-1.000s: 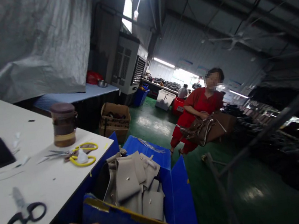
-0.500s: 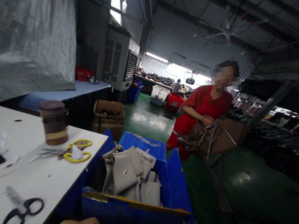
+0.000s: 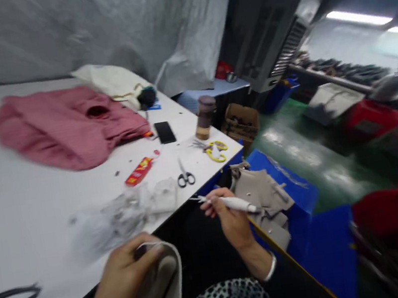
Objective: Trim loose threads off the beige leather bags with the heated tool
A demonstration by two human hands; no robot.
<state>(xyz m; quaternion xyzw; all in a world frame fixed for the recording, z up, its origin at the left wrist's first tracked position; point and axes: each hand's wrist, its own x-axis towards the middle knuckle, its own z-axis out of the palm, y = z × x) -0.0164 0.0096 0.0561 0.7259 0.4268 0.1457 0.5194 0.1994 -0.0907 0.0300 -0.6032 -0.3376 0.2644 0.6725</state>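
Observation:
My left hand (image 3: 123,277) is closed on the edge of a beige-grey pouch (image 3: 174,289), fingers curled over its rim. The pouch hangs open in front of the table edge, its dark inner side showing. In my right hand (image 3: 233,221) is a slim white-handled tool (image 3: 238,204), gripped between thumb and fingers like a pen; its exact kind is unclear. This hand is over the near side of a blue box (image 3: 323,255), which holds several beige pouches (image 3: 256,188) with small metal studs.
On the white table (image 3: 41,204) lie black scissors (image 3: 185,177), yellow-handled scissors (image 3: 217,151), a phone (image 3: 164,132), a drink bottle (image 3: 205,118), a red packet (image 3: 139,171), clear plastic bags (image 3: 126,213) and pink cloth (image 3: 66,124). Red clothing (image 3: 391,219) is at the right.
The view has swung left toward the table. My left hand and the pouch have come into view. My right hand with the white tool now appears beside the box, nearer the picture's middle.

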